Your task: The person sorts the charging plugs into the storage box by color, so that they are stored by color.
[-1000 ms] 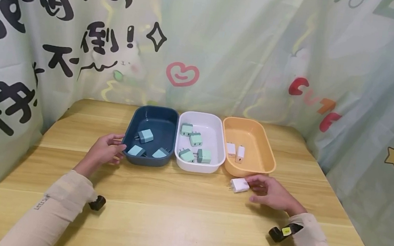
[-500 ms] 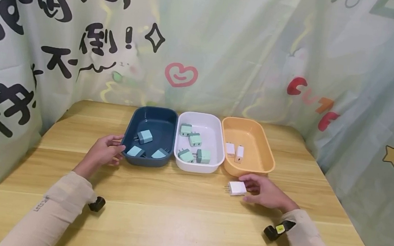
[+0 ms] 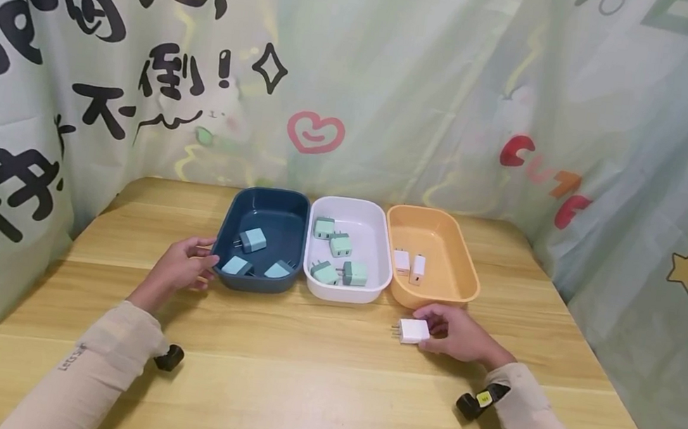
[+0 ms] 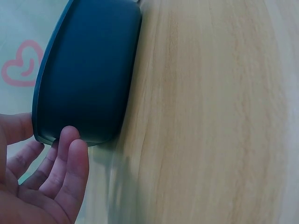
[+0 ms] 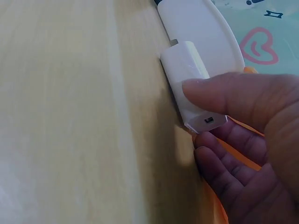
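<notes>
A white wall charger (image 3: 413, 331) with metal prongs pointing left is at the table's front side, just before the orange tray (image 3: 470, 285). My right hand (image 3: 464, 334) pinches its right end; in the right wrist view the thumb presses on the white charger (image 5: 180, 77) and fingers sit under its far side. I cannot tell whether it is lifted off the wood. My left hand (image 3: 180, 264) touches the left rim of the dark blue tray (image 3: 275, 200) with relaxed fingers. In the left wrist view, my left hand (image 4: 46, 182) has fingertips against the blue tray's outer wall (image 4: 88, 70).
Between the coloured trays stands a white tray (image 3: 376, 211), side by side with both. It holds several mint-green chargers (image 3: 355, 273). Blue chargers (image 3: 253, 239) lie in the blue tray, and two white chargers (image 3: 418, 269) in the orange one. A printed curtain (image 3: 394, 107) hangs behind the wooden table (image 3: 311, 395).
My right hand has slid slightly left with the white charger, and its thumb has closed onto it. The left hand stays at the blue tray.
</notes>
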Tool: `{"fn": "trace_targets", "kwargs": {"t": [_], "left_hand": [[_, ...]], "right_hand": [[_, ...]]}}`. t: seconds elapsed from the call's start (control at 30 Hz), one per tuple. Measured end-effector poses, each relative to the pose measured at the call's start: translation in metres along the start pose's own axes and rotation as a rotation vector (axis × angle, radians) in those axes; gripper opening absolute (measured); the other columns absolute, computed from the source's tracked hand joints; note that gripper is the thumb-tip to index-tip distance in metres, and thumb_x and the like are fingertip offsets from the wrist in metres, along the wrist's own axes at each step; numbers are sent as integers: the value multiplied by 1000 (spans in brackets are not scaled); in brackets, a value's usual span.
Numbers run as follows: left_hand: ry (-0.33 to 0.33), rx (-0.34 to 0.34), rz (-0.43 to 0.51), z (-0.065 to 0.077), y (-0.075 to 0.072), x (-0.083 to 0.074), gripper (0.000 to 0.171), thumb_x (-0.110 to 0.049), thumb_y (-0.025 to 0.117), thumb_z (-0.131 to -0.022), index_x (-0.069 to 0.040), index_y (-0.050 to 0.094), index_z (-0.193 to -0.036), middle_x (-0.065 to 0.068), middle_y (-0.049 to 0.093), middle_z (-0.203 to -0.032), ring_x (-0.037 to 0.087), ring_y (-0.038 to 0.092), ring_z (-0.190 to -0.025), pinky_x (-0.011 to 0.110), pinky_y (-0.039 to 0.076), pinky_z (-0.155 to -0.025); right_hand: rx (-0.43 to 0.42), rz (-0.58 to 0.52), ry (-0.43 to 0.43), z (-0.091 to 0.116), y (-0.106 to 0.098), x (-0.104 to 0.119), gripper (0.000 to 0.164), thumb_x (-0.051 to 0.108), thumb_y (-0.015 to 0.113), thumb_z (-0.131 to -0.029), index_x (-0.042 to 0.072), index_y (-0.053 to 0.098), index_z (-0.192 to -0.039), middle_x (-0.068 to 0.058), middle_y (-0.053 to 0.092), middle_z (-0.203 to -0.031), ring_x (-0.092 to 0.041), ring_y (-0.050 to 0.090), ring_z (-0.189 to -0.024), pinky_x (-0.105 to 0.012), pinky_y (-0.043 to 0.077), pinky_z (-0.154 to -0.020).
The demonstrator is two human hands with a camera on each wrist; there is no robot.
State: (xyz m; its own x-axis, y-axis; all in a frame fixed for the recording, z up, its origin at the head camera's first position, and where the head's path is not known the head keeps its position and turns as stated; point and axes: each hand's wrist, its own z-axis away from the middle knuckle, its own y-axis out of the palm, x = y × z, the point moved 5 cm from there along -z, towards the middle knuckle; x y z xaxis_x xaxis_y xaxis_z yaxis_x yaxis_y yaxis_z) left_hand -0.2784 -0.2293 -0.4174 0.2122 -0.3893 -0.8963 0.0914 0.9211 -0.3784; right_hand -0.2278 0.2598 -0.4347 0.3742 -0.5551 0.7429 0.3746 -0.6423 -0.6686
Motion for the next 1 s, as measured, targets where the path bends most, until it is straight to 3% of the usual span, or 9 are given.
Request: {"fn": "trace_targets", "kwargs": {"t": [0.4,0.8,1.0], "left_hand": [[23,-7,8,-3,0,-1,56,-16,57,-99,-7,35,-150,25,46,-135,24,64,-82,32,57,-67],[7,-8,4,-3,0,-1,55,-15,56,-99,-7,34,-150,25,46,-135,24,63,-82,31,57,-67],[4,-5,1,-3,0,-1,55,-16,56,-100,-7,34,-150,25,46,-135,25,63,-83,32,56,-67]], "right_hand": [[5,-128,-89,0,-5,9,33,0,78,-79,-4,62,-107,-12,66,-96,-19,63,-84,-30,55,-71],[30,-202,-65,2,-7,15,33,-2,77,-78,-6,61,-106,-16,65,-96,-23,65,-84,-32,56,-75],[10,-153,-28,3,-14,19,35,0,79,-78,-6,61,-107,-15,65,-100,-22,65,-89,-31,55,-80]]}}
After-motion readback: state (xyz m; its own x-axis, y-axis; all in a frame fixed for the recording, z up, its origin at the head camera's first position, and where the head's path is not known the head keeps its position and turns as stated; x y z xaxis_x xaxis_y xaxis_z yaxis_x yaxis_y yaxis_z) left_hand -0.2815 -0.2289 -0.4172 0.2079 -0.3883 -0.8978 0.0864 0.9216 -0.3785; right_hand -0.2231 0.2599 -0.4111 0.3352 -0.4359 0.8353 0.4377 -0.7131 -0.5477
